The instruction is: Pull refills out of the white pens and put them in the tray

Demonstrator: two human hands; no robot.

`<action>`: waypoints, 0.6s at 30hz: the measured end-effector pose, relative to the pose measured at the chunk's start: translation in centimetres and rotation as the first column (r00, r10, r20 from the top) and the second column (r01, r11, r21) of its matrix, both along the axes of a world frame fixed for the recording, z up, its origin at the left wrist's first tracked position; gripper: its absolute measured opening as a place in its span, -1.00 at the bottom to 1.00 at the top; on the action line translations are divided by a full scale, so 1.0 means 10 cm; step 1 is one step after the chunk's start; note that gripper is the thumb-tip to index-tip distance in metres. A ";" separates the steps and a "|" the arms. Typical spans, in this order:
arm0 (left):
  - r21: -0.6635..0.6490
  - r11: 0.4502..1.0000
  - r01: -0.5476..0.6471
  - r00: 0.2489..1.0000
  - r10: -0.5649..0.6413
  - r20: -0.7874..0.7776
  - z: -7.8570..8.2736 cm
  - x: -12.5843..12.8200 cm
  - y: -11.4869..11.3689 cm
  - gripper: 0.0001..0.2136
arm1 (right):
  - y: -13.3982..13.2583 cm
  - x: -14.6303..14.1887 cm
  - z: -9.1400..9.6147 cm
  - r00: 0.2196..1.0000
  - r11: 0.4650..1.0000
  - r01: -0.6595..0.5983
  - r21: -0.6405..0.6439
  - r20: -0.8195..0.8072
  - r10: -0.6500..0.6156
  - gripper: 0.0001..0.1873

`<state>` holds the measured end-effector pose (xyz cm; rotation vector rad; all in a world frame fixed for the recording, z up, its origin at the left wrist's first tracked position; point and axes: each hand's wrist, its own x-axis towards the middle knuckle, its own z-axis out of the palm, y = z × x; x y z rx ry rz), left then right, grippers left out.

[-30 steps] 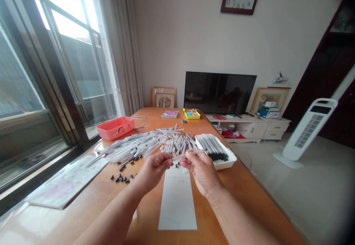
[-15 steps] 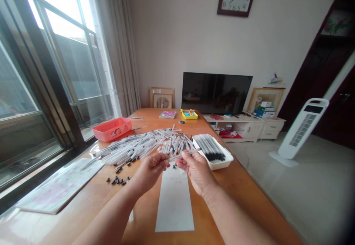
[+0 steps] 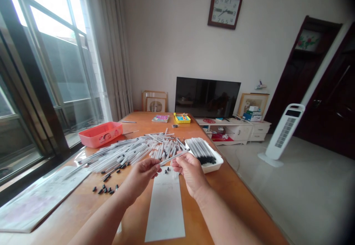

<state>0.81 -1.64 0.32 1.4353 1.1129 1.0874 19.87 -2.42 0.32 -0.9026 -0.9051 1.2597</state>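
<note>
Greyish plastic, the pen (image 3: 169,159) slanted over the bench (image 3: 224,186) between your left hand (image 3: 142,174), its grip pinched on the left end, and your right hand (image 3: 191,171), its grip holding nearer the dark tip (image 3: 188,150), so light, aligned pinches seemed best for keeping it straight.

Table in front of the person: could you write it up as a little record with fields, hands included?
Left hand: pinching one end of a pen
Right hand: holding the same pen, nearer its dark end
White tray: row of clear tubes with black ends
Pile: loose clear tubes
Black caps: several near the left forearm
Paper: long white strip
Red box: left of the pile
</note>
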 end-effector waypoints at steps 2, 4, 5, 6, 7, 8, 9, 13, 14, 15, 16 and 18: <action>-0.006 1.000 0.012 1.000 -0.012 0.002 0.01 0.01 0.00 -0.64 | 0.02 0.01 -0.01 0.999 1.000 0.021 0.002 0.024 -0.021 -0.61; -0.020 1.000 0.021 1.000 -0.020 0.015 0.02 0.02 -0.02 -0.63 | 0.02 -0.01 -0.03 0.997 1.000 0.022 0.018 0.076 -0.024 -0.66; -0.032 0.999 0.026 0.999 -0.025 0.022 0.03 0.02 -0.02 -0.62 | 0.02 -0.03 -0.04 0.994 0.999 0.014 0.029 0.111 -0.017 -0.68; -0.039 0.999 0.027 0.999 -0.025 0.032 0.04 0.03 -0.03 -0.62 | 0.01 -0.04 -0.04 0.990 0.999 0.000 0.038 0.143 -0.005 -0.68; -0.053 0.998 0.036 0.999 -0.033 0.040 0.05 0.03 -0.03 -0.61 | -0.01 -0.06 -0.04 0.985 0.999 -0.016 0.043 0.171 0.008 -0.67; -0.055 0.998 0.042 0.998 -0.040 0.038 0.05 0.02 -0.04 -0.61 | -0.02 -0.07 -0.04 0.982 0.998 -0.026 0.049 0.190 0.016 -0.65; -0.058 0.997 0.042 0.999 -0.040 0.035 0.05 0.02 -0.03 -0.61 | -0.03 -0.08 -0.03 0.980 0.998 -0.027 0.059 0.199 0.014 -0.62; -0.063 0.998 0.031 0.999 -0.030 0.024 0.04 -0.02 -0.01 -0.60 | -0.02 0.00 0.03 0.984 0.990 0.075 0.122 0.155 -0.093 -0.57; -0.065 0.997 0.033 0.999 -0.032 0.023 0.04 -0.03 0.00 -0.60 | -0.01 0.03 0.05 0.983 0.985 0.110 0.130 0.132 -0.128 -0.57; -0.066 0.997 0.039 0.999 -0.037 0.021 0.03 -0.04 0.01 -0.59 | 0.00 0.06 0.07 0.982 0.981 0.140 0.137 0.110 -0.156 -0.57; -0.068 0.997 0.047 0.999 -0.046 0.019 0.03 -0.04 0.01 -0.59 | 0.01 0.10 0.08 0.980 0.977 0.159 0.143 0.094 -0.173 -0.58; -0.064 0.997 0.053 0.998 -0.052 0.016 0.03 -0.04 0.02 -0.55 | 0.04 0.17 0.10 0.981 0.974 0.170 0.151 0.068 -0.182 -0.59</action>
